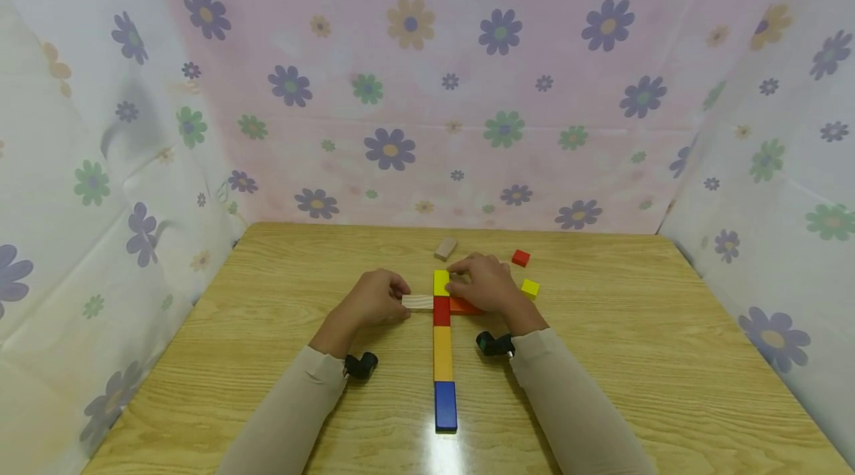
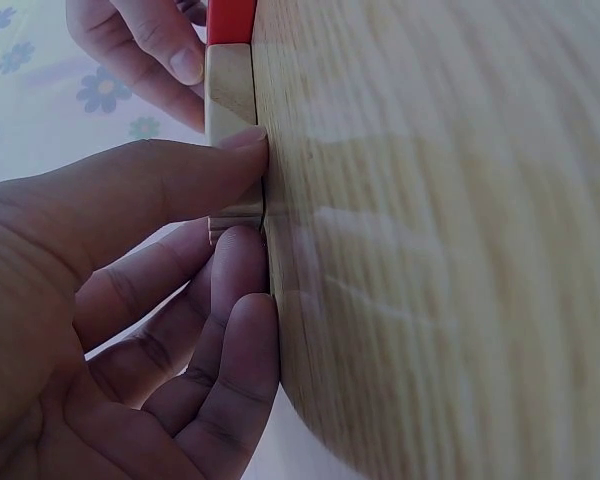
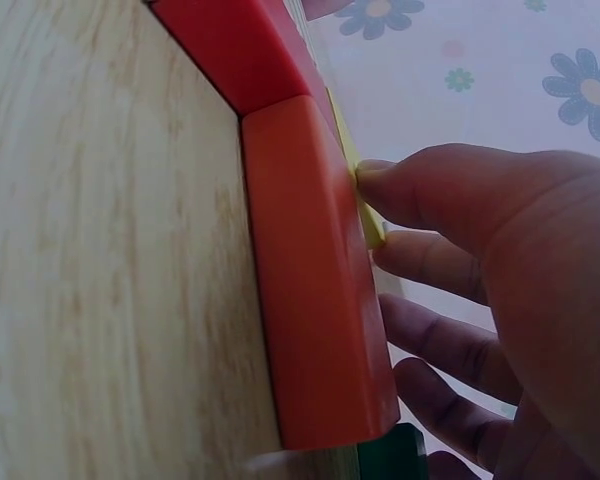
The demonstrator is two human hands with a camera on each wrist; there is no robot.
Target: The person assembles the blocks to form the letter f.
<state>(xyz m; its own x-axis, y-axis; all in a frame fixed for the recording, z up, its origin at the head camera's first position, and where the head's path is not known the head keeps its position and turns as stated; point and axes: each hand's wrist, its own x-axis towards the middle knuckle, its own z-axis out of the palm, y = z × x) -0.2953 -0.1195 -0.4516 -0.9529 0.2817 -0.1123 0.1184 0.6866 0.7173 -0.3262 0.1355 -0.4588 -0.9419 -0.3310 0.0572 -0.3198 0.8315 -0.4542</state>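
A column of toy blocks runs away from the person: a blue block [image 1: 445, 407] nearest, then an amber block [image 1: 443, 353], a red block [image 1: 441, 310] and a yellow block [image 1: 441, 282] at the far end. From the red block's left side extends a plain wooden block [image 1: 418, 303]; my left hand [image 1: 374, 298] grips its outer end, thumb [image 2: 242, 140] along the near side. An orange block [image 3: 315, 290] abuts the red one on the right, partly under my right hand [image 1: 487, 283] in the head view. That hand's thumb and forefinger pinch the yellow block.
Beyond the hands lie another plain wooden block [image 1: 445, 249], a small red block [image 1: 521, 258] and a small yellow block [image 1: 530, 289]. A green block [image 3: 392, 455] shows past the orange one's end. Flowered cloth [image 1: 414, 89] surrounds the wooden table [image 1: 634, 326] on three sides.
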